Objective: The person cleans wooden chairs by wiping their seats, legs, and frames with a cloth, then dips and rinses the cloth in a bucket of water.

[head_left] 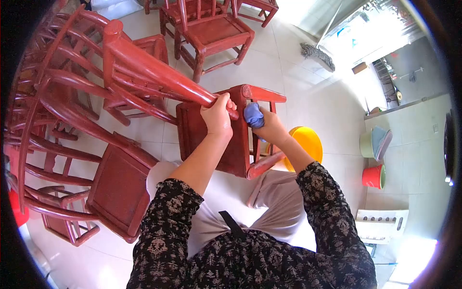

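Observation:
A red wooden chair [197, 137] lies tipped in front of my knees, its seat and legs toward me. My left hand [219, 114] is closed round the end of a thick red wooden post [159, 67] that slopes down from the upper left. Just to its right, my right hand [270, 126] grips a bunched blue cloth [253, 115] against the chair's frame, beside the legs. Part of the cloth is hidden by my fingers.
Red chairs crowd the left side, one with its seat [120, 185] near my left knee. Another red chair [214, 36] stands ahead. A yellow bucket [306, 143] is by my right forearm. A red bucket [373, 177], a green bin [367, 145] and a mop [317, 55] are further right.

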